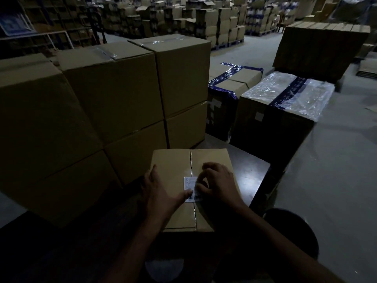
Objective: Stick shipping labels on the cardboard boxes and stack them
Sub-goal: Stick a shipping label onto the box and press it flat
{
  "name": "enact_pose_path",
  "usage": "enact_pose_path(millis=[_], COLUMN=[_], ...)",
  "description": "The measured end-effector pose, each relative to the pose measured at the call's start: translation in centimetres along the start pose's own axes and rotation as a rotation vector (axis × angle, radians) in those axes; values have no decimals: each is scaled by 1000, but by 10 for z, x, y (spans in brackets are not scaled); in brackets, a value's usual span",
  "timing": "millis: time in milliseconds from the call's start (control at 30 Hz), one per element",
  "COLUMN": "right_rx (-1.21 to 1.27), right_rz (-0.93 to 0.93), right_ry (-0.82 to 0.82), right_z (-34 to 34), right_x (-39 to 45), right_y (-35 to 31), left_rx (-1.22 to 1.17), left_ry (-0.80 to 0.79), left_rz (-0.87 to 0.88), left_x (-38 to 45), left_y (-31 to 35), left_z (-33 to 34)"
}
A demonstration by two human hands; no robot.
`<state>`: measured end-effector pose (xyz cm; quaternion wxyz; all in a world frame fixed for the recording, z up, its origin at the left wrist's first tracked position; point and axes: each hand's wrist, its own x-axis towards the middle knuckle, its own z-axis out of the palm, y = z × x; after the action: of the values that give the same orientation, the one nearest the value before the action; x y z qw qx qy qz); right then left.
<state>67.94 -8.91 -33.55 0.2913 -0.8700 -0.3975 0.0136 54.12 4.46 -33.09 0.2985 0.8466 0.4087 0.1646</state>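
Note:
A taped brown cardboard box point(173, 166) lies in front of me on a dark table point(253, 176). A white shipping label point(189, 183) with a barcode sits on the box top, across the tape seam. My left hand point(161, 193) rests flat on the box's left side, its thumb touching the label's lower edge. My right hand point(218, 180) has bent fingers pressing down on the label's right part and covers some of it. A stack of plain cardboard boxes point(114, 94), two high, stands directly behind and to the left.
Two boxes wrapped in clear film and blue tape point(285, 103) stand on the floor at the right. A tall pile of flat cardboard point(320, 48) is behind them. Pallets of boxes point(214, 19) fill the far background. Grey floor point(336, 180) lies to the right.

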Motion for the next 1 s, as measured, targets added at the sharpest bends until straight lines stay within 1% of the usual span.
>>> enact_pose_path(millis=[200, 300, 400, 467, 567, 633, 700, 800, 900, 1000], right_rx=[42, 71, -30, -69, -65, -70, -93, -81, -68, -53], right_rz=[22, 75, 175, 225, 232, 182, 103, -3, -84, -109], right_ry=[-21, 1, 83, 81, 49, 43, 18, -93, -154, -177], right_z=[-5, -12, -13, -10, -8, -10, -16, -30, -36, -39], right_x=[0, -7, -29, -44, -45, -35, -21, 0, 10, 12], right_y=[-4, -7, -15, -23, -26, -21, -9, 9, 24, 24], left_rx=[-25, -47, -97, -169, -229, -176, -83, -46, -49, -2], left_ry=[-3, -16, 11, 36, 42, 7, -64, -142, -152, -68], left_rz=[-16, -41, -65, -113, -149, -133, -124, -152, -125, -37], left_x=[1, 0, 2, 6, 7, 0, -7, -14, -18, -10], left_y=[0, -1, -2, -1, 1, 0, -1, -6, -8, -5], left_z=[-1, -2, -2, -2, -5, -8, -16, -29, -35, -31])
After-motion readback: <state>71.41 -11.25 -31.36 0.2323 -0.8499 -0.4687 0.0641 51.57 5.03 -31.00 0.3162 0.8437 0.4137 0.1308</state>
